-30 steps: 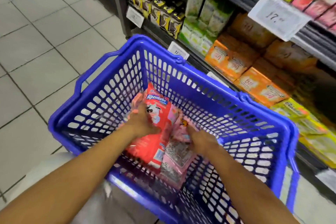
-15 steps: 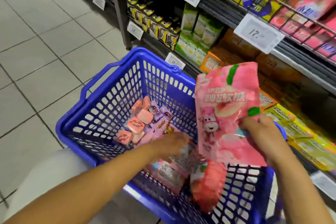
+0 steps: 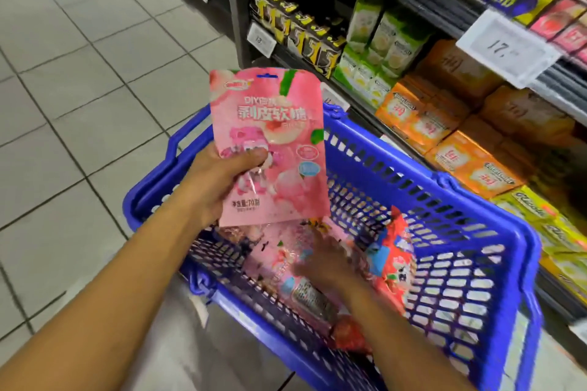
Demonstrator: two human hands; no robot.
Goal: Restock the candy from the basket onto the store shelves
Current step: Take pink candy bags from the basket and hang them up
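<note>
The pink candy pouch (image 3: 270,149), printed with peaches and a cartoon bear, stands upright above the blue basket (image 3: 495,232). The left hand (image 3: 219,181) has it in a tight grip, thumb across the front; half a second ago the right held it. Below that grip, the right hand (image 3: 327,260) now reaches blurred among the basket's packets, its grip unreadable.

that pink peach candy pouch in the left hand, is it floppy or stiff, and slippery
Probably semi-stiff: the pink pouch stands upright above the left hand, though gripped only near its lower half. Its film looks glossy, so likely a bit slippery. It seems light, since a thumb-and-finger grip holds it.
</note>
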